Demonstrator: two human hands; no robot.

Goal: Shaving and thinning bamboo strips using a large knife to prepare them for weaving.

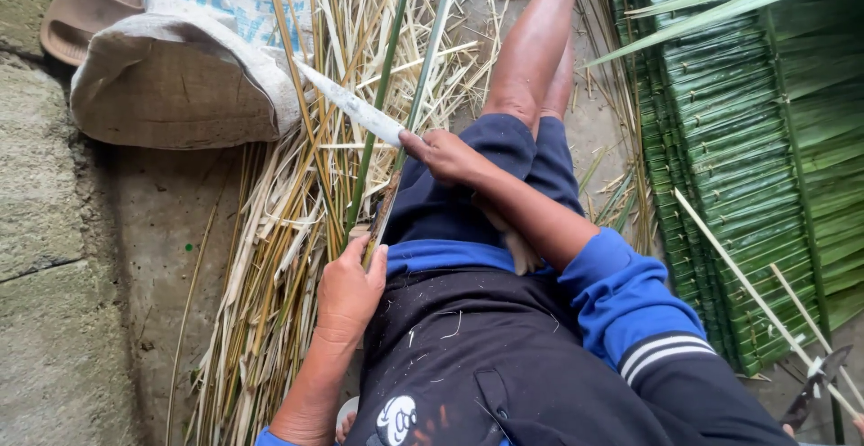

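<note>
Far left: a brown sandal [85, 5] sits at the top corner on the rough concrete floor [54, 230], and just right of it a rolled-down woven sack [180, 77] slumps against the straw.
Straw heap: a thick spread of dry split stems [270, 257] runs from bottom to top of the view, right under the work and crowding the left hand on its outer side.
Left hand: the left hand [349, 288] is low in the view, fingers curled and clamped on the near end of the green stem [378, 104], thumb pressed up against it.
Green stem: it rises from that grip away from the body, up past the knife to the top edge; a second green stem [432, 41] runs close beside it.
Knife: the long pale blade [351, 106] slants up to the left, crossing the green stem just above the right hand.
Right hand: the right hand [445, 153] lies beyond the left one, closed around the knife handle, which is mostly hidden in the fist. The two hands are apart, one at each end of a short stretch of stem.
Lap: blue shorts [459, 203] and bare legs stretch out under the right forearm.
Right side: a big stack of folded green leaves [747, 158], pinned in rows, fills the edge, well apart from both hands.
Bottom right corner: a second dark blade [814, 392] among pale sticks, holder unseen.
</note>
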